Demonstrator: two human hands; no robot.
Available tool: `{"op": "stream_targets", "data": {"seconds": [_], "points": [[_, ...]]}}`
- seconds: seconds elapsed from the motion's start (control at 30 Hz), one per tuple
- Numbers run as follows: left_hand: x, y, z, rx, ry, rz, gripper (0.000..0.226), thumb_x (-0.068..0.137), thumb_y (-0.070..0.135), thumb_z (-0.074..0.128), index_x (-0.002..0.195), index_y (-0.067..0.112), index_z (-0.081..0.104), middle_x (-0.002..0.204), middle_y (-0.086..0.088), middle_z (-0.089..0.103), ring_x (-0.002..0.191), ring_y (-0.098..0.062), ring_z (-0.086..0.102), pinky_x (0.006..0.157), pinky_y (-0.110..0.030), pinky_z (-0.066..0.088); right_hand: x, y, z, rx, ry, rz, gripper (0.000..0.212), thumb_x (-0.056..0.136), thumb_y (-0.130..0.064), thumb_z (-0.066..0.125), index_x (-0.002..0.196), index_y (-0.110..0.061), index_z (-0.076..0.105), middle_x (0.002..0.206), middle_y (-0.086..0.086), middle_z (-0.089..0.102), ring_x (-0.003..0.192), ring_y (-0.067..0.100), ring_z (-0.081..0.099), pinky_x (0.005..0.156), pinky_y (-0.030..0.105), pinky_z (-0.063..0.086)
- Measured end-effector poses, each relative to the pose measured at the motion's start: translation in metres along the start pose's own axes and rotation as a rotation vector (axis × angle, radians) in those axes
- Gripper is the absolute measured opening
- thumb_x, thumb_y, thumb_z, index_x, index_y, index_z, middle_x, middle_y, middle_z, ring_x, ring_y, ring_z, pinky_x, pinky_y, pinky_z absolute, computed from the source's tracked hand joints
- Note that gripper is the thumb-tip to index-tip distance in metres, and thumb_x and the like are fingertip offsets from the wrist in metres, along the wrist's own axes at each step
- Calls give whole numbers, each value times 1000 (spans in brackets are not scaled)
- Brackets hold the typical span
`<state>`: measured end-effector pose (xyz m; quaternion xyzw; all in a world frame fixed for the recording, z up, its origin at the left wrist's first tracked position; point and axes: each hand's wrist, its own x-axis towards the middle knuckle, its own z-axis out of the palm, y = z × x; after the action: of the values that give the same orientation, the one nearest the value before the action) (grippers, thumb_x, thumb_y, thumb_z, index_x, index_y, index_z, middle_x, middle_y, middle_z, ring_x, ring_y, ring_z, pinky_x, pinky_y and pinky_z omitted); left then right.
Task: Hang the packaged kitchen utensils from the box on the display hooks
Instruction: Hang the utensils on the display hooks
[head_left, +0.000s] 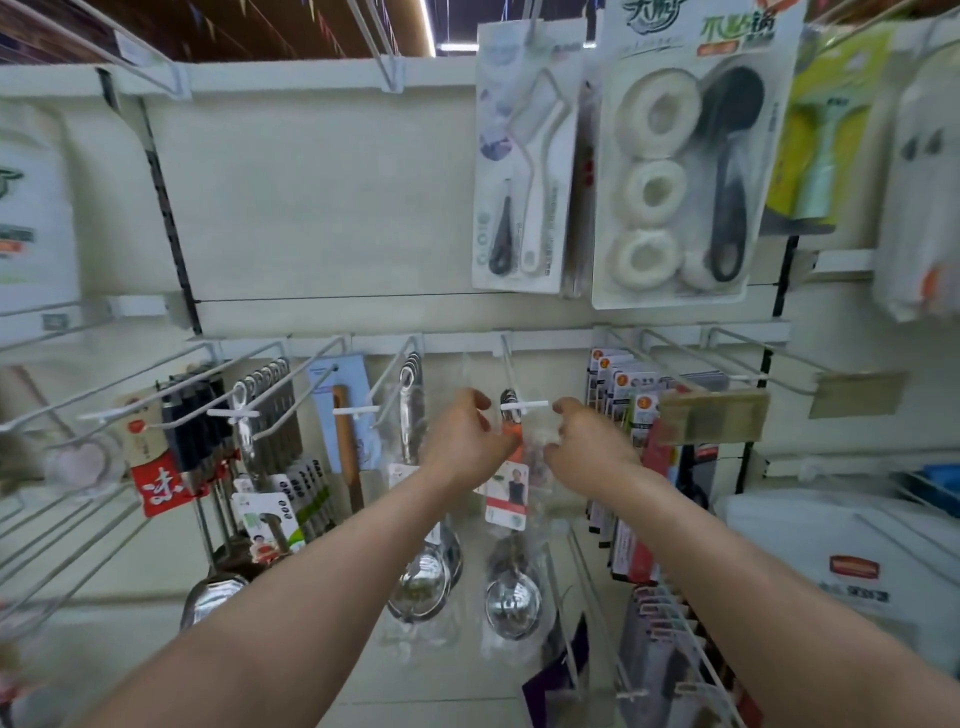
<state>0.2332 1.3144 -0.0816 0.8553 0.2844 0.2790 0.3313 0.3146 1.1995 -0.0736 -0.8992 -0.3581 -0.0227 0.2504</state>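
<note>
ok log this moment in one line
step: hanging | left hand: grips bagged ladle top | right hand: pinches its bag | hook: ladle top at tip

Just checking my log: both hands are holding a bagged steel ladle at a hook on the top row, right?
Not quite. The head view shows the left hand and right hand holding the bagged steel ladle at a hook on the lower row, not the top row.

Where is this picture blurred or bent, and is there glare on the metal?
Head view: the wide lens bows the shelf rail; the edges are soft; the ceiling light is burnt out; the packaged ladle shows bright reflections on its bowl.
</note>
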Motion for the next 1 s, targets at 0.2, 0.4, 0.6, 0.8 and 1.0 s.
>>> {"op": "stream_targets", "data": {"seconds": [0.2, 0.4, 0.6, 0.8, 1.0], "points": [[8, -6, -1, -127, -96, 8, 28, 83, 32, 73, 98, 12, 60, 93, -5, 67, 80, -19, 63, 67, -31, 50, 8, -4, 10, 243, -110, 4, 16, 88, -27, 52, 98, -18, 60, 97, 3, 64, 89, 21, 61, 80, 39, 54], [9, -8, -1, -144, -103, 19, 28, 82, 27, 74, 101, 10, 62, 96, -8, 69, 91, -25, 66, 85, -44, 54, 5, -6, 6, 436, -144, 18, 13, 87, -26, 57, 92, -15, 62, 89, 2, 64, 83, 16, 60, 75, 33, 49], [8, -8, -8, -169, -217, -3, 24, 84, 24, 73, 101, 9, 66, 97, -8, 71, 92, -24, 68, 83, -37, 54, 4, -11, 2, 585, -93, 61, 53, 103, -40, 28, 103, -2, 64, 98, 15, 66, 74, 15, 54, 70, 30, 44], [2, -6, -18, -212, -246, -30, 6, 85, 9, 67, 88, 10, 63, 94, -11, 67, 89, -21, 62, 76, -24, 48, 19, -9, 10, 616, -39, 117, 19, 95, -14, 45, 102, -11, 62, 100, 6, 65, 95, 24, 60, 82, 36, 50], [-10, -6, -14, -195, -322, -38, 27, 82, 29, 75, 97, 10, 65, 95, -6, 69, 77, -11, 61, 67, -21, 49, 16, -13, 11, 642, -146, 146, 36, 84, -2, 59, 116, -17, 63, 103, 3, 65, 84, 13, 57, 54, 18, 39]]}}
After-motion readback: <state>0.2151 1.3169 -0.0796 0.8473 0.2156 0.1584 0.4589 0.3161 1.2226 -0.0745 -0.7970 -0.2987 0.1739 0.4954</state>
